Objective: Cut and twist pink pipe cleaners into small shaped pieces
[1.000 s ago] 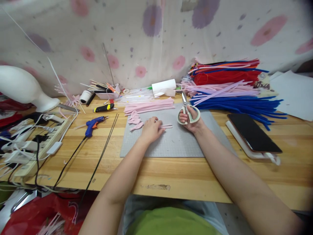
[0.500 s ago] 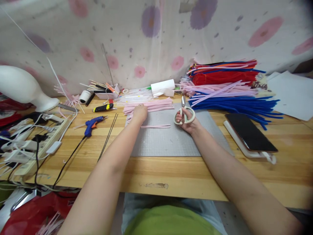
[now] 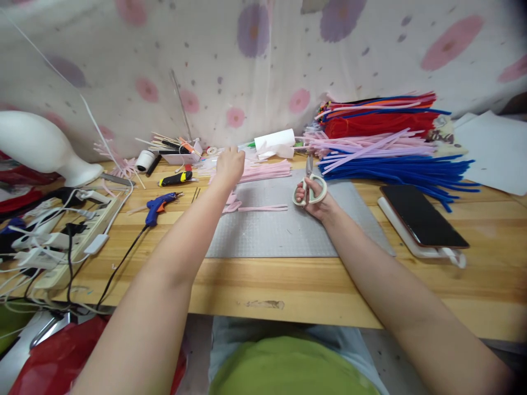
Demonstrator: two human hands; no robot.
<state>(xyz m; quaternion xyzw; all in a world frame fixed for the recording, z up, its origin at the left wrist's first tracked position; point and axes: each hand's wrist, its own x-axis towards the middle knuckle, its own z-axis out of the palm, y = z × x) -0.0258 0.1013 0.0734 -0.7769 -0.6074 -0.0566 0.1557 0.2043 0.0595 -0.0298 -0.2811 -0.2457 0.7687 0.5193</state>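
My right hand grips a pair of scissors by the pale handles, with the blades pointing away from me. It rests low over the right part of the grey cutting mat. My left hand is raised near the pink pipe cleaners at the mat's far edge. Its fingers are curled closed, and what lies in them, if anything, is hidden. Nearer on the mat lies a folded pink pipe cleaner, with a pink looped piece at its left end, partly behind my forearm.
Blue pipe cleaners and red ones are piled at the back right, near a phone. Left of the mat lie a blue glue gun, a yellow-black cutter and a power strip. A white roll lies behind.
My left hand has lifted from the pink pipe cleaners and moved slightly away from me and to the left. The pink looped piece shows more now. My right hand keeps the scissors in place.
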